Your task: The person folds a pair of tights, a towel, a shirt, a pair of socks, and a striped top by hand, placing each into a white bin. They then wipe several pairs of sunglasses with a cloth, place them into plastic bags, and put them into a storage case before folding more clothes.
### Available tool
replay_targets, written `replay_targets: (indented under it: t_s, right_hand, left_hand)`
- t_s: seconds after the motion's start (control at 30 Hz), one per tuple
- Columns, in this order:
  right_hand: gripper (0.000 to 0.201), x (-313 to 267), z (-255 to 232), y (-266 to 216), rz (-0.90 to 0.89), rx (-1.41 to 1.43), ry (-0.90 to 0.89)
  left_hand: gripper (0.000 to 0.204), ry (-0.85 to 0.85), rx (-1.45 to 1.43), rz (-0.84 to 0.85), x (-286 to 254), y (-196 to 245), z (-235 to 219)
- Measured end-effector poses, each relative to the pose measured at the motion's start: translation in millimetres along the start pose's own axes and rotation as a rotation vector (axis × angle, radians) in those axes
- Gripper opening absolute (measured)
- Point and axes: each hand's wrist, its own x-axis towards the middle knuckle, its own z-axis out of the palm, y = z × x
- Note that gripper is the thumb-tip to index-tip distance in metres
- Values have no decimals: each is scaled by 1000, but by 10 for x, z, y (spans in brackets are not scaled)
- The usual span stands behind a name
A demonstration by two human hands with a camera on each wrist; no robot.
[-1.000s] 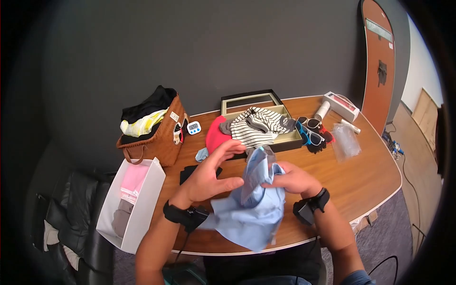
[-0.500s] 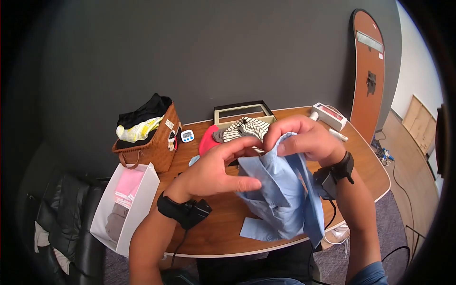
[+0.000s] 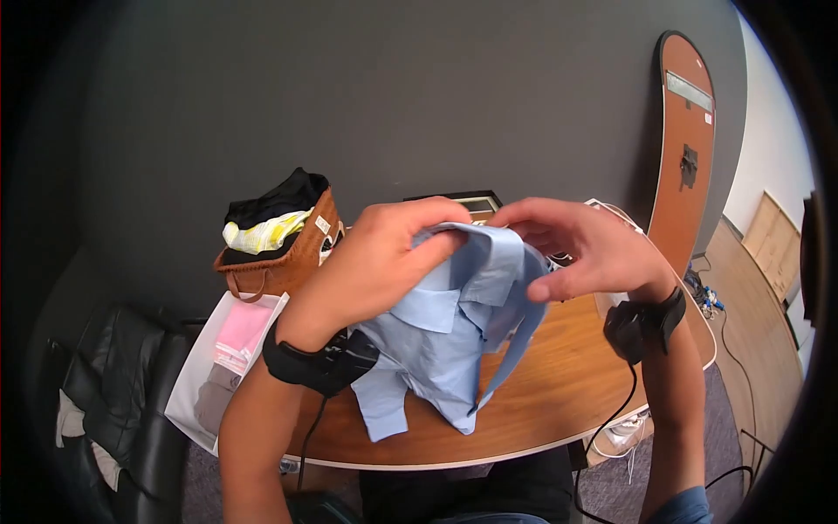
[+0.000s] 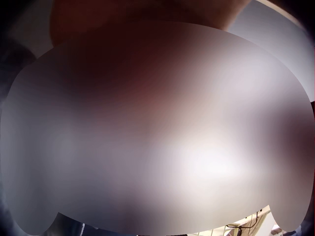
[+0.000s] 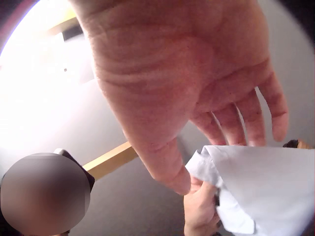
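Note:
A light blue collared shirt [image 3: 428, 349] hangs over the near part of the table, its collar at the top and its lower edges spread downward. My left hand [image 3: 367, 258] pinches the collar between thumb and fingers. Just right of the collar, my right hand [image 3: 602, 249] has its thumb and fingers apart, the fingertips close by the cloth. The right wrist view shows this palm with its fingers loosely extended above the shirt [image 5: 266, 182], and the left hand [image 5: 199, 206] gripping the cloth beyond. Blur covers most of the left wrist view.
Left of the hands, a brown basket [image 3: 305, 262] holds black and yellow-white clothes. A white box [image 3: 188, 375] with folded pink cloth [image 3: 244, 327] and grey cloth stands in front of it. Behind the hands, a black-framed case [image 3: 454, 199] is mostly hidden on the wooden table [image 3: 559, 375].
The shirt has been raised and turned so its collar faces up. My left hand has taken hold of the collar; my right hand, which pinched the cloth earlier, has let go and moved right.

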Motion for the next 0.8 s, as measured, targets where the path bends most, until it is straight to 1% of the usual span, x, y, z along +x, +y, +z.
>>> replay_targets:
  t_s: [0.07,0.1,0.13,0.2,0.23,0.27,0.33,0.37,0.4,0.47,0.5,0.53,0.6,0.67,0.7,0.73,0.77,0.8]
  right_hand:
    - [35,66,138,-173,177,-245,-4]
    - [26,100,172,-96,61,-441,38]
    - [26,101,171,-96,61,-437,39]
    - [20,98,154,-124,189,-476,97]
    - [18,79,135,-129,193,-451,133]
    - [18,65,106,-114,192,-450,133]
    - [17,39,38,-28,224,-453,132]
    - [17,36,28,48,206,-459,143]
    - [17,36,30,16,206,-461,144]
    - [19,48,54,-68,334,-522,108]
    - [19,56,64,-59,337,-522,101]
    - [20,71,68,-50,343,-519,88]
    - [22,103,83,-11,344,-518,79]
    - [28,137,163,115,275,-389,47]
    - [31,171,207,169,231,-327,8]
    - [32,214,260,188,219,-337,-1]
    - [34,254,323,301,146,-294,20]
    - [36,292,381,382,71,-250,41]
  left_hand:
    - [15,-31,89,-12,38,29,31]
    - [16,-11,105,26,41,18,36]
    - [16,-13,106,23,27,8,20]
    - [19,-62,-22,-169,-45,-17,-55]
    - [24,-93,-103,-165,-96,-157,-66]
    - [24,-93,-102,-165,-161,-285,-90]
    - [26,-268,-135,-308,-273,-508,-102]
    - [25,-234,-210,-320,-320,-598,-59]
    - [25,-235,-211,-318,-305,-595,-58]
    - [23,-72,-16,-286,-276,-574,-50]
    - [24,5,110,-150,-226,-541,-46]
    - [24,9,110,-152,-178,-497,-57]
    - [25,97,356,-105,-83,-414,-82]
    - [25,111,370,-117,-15,-404,-70]
    - [25,157,382,-90,18,-399,-53]
    - [26,203,395,-63,44,-392,-34]
    - [26,203,395,-65,54,-362,-11]
    - [28,187,320,-122,65,-308,10]
